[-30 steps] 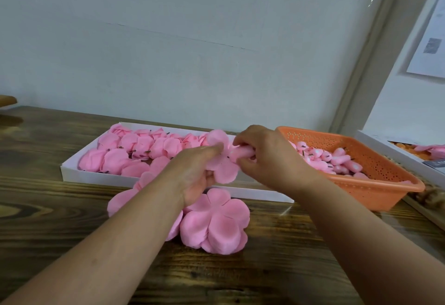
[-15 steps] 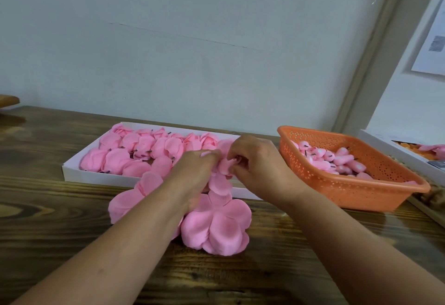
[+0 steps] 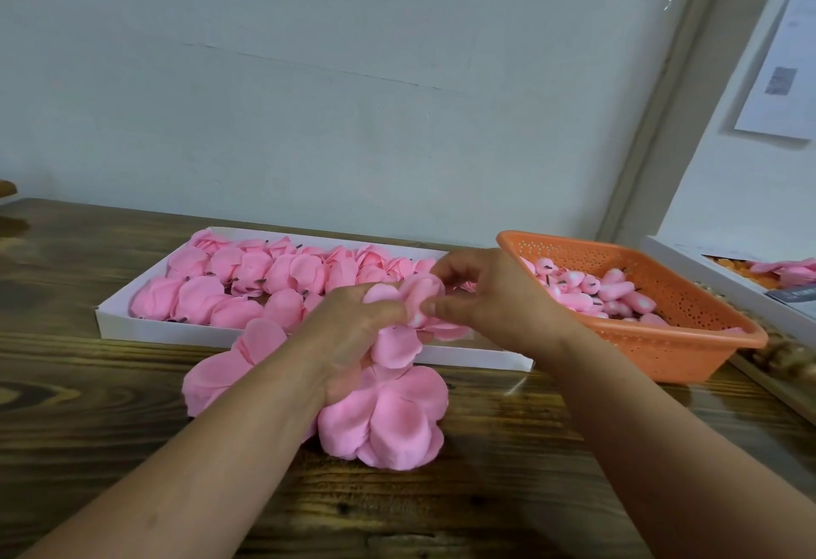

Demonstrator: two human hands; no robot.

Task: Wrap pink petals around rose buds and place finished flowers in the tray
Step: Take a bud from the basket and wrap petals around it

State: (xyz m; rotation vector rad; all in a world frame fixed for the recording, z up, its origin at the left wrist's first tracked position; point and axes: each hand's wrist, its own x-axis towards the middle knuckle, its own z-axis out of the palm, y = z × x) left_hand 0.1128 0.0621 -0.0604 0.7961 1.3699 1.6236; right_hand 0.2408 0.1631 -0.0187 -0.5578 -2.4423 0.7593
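One wooden table [image 3: 132, 382], one white tray [image 3: 309, 349] of finished flowers, one orange basket [image 3: 689, 338] of buds, loose petals [image 3: 384, 421]; left hand [image 3: 349, 338] and right hand [image 3: 490, 293] both pinch a half-wrapped flower [image 3: 415, 298] above the tray's front edge, wrapping under way, tightening likely next.

A small craft workshop: a wooden worktop [image 3: 132, 448] holding a white tray [image 3: 265, 338] of finished flowers [image 3: 247, 276] and an orange basket [image 3: 689, 338] of buds [image 3: 587, 289].

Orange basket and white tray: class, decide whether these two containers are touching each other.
Cannot tell. In the head view the right hand covers the spot where the orange basket and the white tray would meet.
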